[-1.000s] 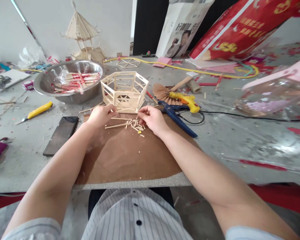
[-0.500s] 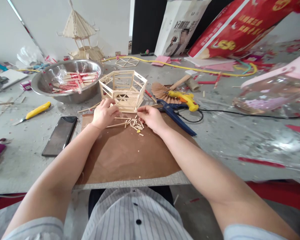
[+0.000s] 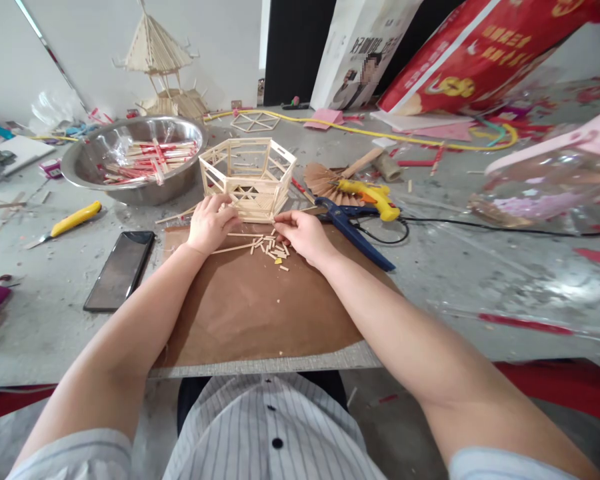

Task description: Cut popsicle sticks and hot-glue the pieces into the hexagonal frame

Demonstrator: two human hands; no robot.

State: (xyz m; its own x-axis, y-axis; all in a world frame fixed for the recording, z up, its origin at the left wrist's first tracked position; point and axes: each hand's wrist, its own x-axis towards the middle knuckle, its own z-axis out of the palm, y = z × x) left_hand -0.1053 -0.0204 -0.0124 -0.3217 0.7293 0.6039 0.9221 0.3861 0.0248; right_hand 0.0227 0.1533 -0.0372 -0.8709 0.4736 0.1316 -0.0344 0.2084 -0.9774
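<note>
A six-sided frame of thin wooden sticks stands at the far edge of a brown sheet. My left hand is closed on the frame's lower left side, its fingertips partly hidden. At the lower right corner, my right hand has thumb and forefinger pinched together against the frame; whatever lies between them is too small to make out. Between the hands lie several short cut stick pieces and a couple of longer sticks.
Left are a steel bowl of red-banded stick bundles, a yellow utility knife and a phone. Right lie blue-handled cutters and a yellow glue gun with a black cable. A stick pagoda stands behind.
The view shifts very slightly. Both hands stay at the frame's lower corners, and the left fingers move a touch to the right along it.
</note>
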